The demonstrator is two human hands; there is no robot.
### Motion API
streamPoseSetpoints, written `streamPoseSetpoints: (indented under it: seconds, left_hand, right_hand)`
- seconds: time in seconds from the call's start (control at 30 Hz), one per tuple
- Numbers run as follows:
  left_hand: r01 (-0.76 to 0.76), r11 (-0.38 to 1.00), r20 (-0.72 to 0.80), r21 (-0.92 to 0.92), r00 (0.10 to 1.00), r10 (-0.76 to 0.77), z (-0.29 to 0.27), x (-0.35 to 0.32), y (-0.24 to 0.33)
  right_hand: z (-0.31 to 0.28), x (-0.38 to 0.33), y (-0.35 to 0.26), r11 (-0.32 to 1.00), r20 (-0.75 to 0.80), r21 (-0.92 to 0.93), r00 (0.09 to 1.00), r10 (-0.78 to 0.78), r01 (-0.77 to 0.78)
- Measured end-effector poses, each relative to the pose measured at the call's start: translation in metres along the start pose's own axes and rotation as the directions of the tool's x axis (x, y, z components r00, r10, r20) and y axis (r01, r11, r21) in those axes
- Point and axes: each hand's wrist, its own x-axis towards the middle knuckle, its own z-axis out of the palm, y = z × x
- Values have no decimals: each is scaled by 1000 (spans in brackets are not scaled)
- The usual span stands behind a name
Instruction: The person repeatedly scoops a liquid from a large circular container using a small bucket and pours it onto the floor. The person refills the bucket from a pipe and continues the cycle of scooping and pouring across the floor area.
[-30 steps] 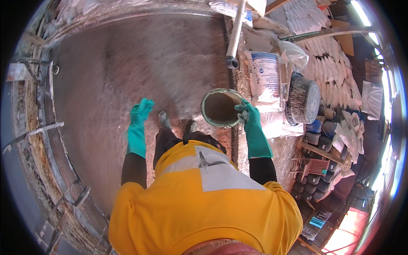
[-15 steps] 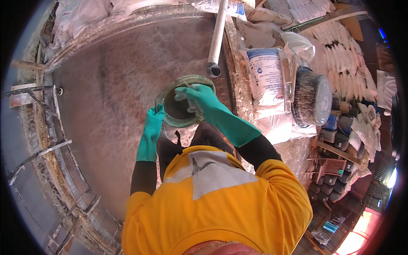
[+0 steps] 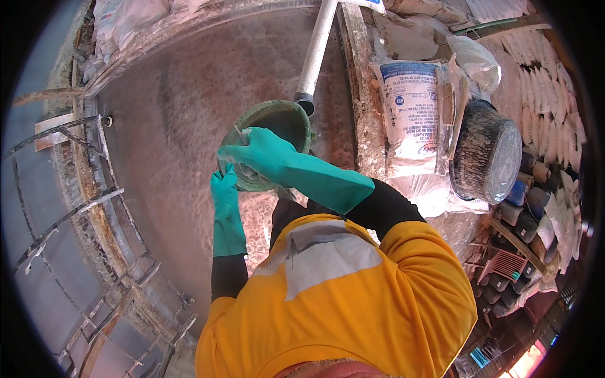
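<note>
I hold a round, greenish, stained bucket (image 3: 293, 121) in front of my legs, its mouth tilted up toward me. My left hand (image 3: 225, 183), in a long green rubber glove, is closed on the rim at its near left side. My right hand (image 3: 261, 154), gloved the same way, reaches across the mouth to the left inner wall with its fingers bent. Something thin and whitish shows by its fingers, too small to name. The open end of a pale pipe (image 3: 315, 60) comes down beside the bucket's far right rim.
At right, a printed white sack (image 3: 413, 113) stands near a dark, crusted tub (image 3: 488, 151) lying on its side. Stacked pale sacks (image 3: 548, 104) lie beyond. A metal frame (image 3: 69, 220) and a rough ledge (image 3: 120, 252) run along the left, by a wet, brownish surface (image 3: 176, 120).
My right hand has moved left across the bucket to its left wall. The bucket has tilted more toward me, its far rim higher and nearer the pipe. The view has shifted slightly.
</note>
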Motion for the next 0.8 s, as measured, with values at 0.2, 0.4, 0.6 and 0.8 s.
streamPoseSetpoints:
  seconds: [0.2, 0.4, 0.6, 0.8]
  left_hand:
    - [-6, 1000, -16, -9, 1000, 5, 33, -19, 39]
    - [-1, 1000, 8, 17, 1000, 1, 64, -37, 71]
    - [-68, 997, 119, -25, 990, 71, 50, -26, 56]
    - [-22, 1000, 60, 9, 998, 21, 71, -37, 76]
  right_hand:
    - [-24, -4, -1, 1000, 17, -2, 1000, 19, -19]
    - [-42, -1, 1, 997, -4, -74, 1000, 10, -10]
    - [-49, -3, 0, 997, 7, -74, 1000, 30, -29]
    - [-56, -4, 2, 999, 5, -25, 999, 32, -32]
